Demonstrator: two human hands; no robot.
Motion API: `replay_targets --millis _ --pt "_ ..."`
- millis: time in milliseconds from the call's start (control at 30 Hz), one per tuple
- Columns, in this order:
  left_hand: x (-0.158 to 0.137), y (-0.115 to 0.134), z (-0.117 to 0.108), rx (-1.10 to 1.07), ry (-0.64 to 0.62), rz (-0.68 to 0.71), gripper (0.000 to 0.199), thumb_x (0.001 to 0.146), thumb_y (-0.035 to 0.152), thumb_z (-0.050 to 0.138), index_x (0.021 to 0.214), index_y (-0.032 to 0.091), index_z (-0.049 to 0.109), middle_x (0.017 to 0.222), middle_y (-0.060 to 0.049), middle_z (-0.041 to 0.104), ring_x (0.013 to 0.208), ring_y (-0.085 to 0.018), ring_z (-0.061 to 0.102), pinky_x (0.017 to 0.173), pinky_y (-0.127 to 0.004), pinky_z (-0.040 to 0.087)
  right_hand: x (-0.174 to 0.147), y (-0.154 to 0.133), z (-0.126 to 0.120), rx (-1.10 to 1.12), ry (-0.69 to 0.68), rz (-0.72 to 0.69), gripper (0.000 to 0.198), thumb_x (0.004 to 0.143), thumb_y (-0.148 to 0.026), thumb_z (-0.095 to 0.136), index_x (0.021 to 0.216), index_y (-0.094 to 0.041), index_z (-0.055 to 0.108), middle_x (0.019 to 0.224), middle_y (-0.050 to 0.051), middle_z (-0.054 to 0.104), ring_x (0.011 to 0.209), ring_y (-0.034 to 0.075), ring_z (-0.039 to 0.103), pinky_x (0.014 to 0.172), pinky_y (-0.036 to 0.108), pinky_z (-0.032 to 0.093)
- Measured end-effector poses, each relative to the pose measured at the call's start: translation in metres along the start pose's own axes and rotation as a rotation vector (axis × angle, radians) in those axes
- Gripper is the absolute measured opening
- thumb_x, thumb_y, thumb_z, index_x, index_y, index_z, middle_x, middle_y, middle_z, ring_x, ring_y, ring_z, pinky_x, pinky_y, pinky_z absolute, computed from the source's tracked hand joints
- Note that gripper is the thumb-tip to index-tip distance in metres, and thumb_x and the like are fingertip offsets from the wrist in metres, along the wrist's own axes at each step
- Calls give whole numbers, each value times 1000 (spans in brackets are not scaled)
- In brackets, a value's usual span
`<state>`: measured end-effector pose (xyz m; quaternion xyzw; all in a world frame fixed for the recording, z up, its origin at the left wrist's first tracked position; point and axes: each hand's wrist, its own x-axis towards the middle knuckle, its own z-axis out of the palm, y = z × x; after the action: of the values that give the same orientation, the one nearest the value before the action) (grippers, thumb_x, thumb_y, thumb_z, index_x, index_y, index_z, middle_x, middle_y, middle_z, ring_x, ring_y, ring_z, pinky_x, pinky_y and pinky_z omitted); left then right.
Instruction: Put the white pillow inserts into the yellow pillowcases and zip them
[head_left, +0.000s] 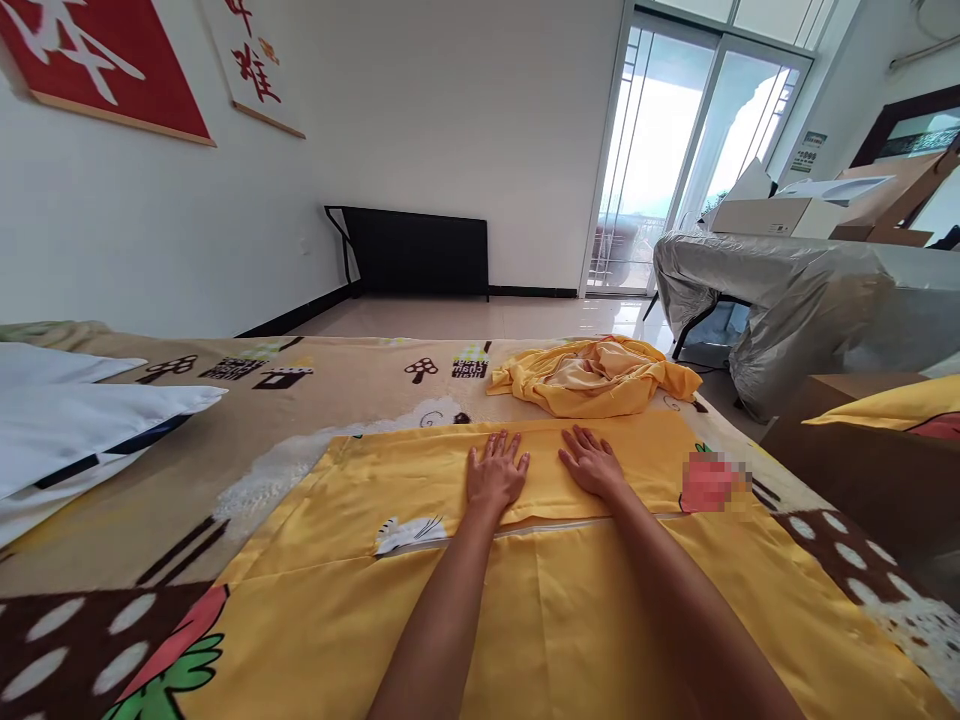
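Note:
A yellow cloth cover (555, 580) with strawberry and cat prints lies spread over the bed; it looks like a pillowcase or duvet cover. A pale zip or seam opening (555, 527) runs across it. Palm down on the strip beyond this line rests my left hand (497, 470), its fingers spread. To its right my right hand (591, 460) also presses flat, fingers apart. Neither hand grips the fabric. Just beyond them sits a bunched yellow cloth (596, 375) with an elastic-looking gathered edge.
The bed carries a beige patterned blanket (360, 375). White pillows (90, 420) lie at the left. On the right, a plastic-covered table (787, 270) holds boxes, with a cardboard box (832, 440) and another yellow cloth (885, 400) nearer. A folded black table (420, 250) leans against the far wall.

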<state>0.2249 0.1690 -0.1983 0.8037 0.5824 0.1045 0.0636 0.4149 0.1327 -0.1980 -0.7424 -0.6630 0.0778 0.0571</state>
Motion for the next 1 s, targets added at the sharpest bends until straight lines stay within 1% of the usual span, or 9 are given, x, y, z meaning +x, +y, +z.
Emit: replay_targets --millis 233,400,500,600,700,767,833,900,1000 --pt "0 -1 -1 1 -7 0 59 90 49 21 145 27 28 154 -1 20 142 -20 16 113 -53 11 -4 55 -5 -39 -15 114 60 94 -53 11 149 -30 12 157 -2 7 143 14 6 113 41 10" --pt "1 1 1 17 -17 1 60 90 50 18 145 27 27 154 0 19 142 -19 16 114 -52 10 -11 95 -11 -98 19 200 59 94 -52 15 149 -30 14 157 -2 8 143 16 6 114 44 8" --pt "3 -12 -3 33 -36 10 60 90 53 18 145 31 26 155 3 17 142 -16 15 115 -49 10 -17 116 -16 -131 50 244 59 93 -51 19 148 -29 18 157 0 10 143 18 8 113 44 8" --pt "1 -56 -17 61 -46 -46 59 90 53 19 146 33 23 155 4 14 143 -17 13 114 -50 10 -21 131 -20 -156 75 280 60 93 -52 18 148 -29 17 157 1 11 143 19 8 113 44 8" --pt "-11 -125 -39 104 -38 -187 61 90 52 18 147 30 19 156 0 12 143 -22 13 112 -55 13 -21 140 -20 -190 79 307 61 93 -54 16 149 -30 15 157 1 11 143 19 10 113 45 10" --pt "-22 -170 -52 138 -31 -278 63 91 51 18 148 24 21 156 -6 14 142 -25 16 111 -54 15 -20 141 -19 -211 75 315 61 93 -54 16 149 -30 14 157 1 11 143 19 11 113 45 11" --pt "-33 -202 -61 166 -25 -322 62 91 48 19 147 21 24 155 -8 18 142 -24 19 112 -50 15 -20 140 -20 -219 73 325 60 93 -53 17 149 -30 14 157 1 11 142 19 12 113 45 11" --pt "-39 -217 -63 185 -14 -329 60 91 46 19 146 23 25 154 -7 21 141 -22 21 113 -48 15 -22 135 -24 -216 72 346 59 93 -51 19 148 -29 16 157 3 12 142 21 13 112 47 10" --pt "-41 -220 -60 196 17 -323 59 92 47 17 146 25 27 154 -5 23 140 -20 23 112 -48 16 -23 113 -34 -201 85 385 57 94 -40 23 148 -21 23 154 13 18 141 28 17 110 55 7"
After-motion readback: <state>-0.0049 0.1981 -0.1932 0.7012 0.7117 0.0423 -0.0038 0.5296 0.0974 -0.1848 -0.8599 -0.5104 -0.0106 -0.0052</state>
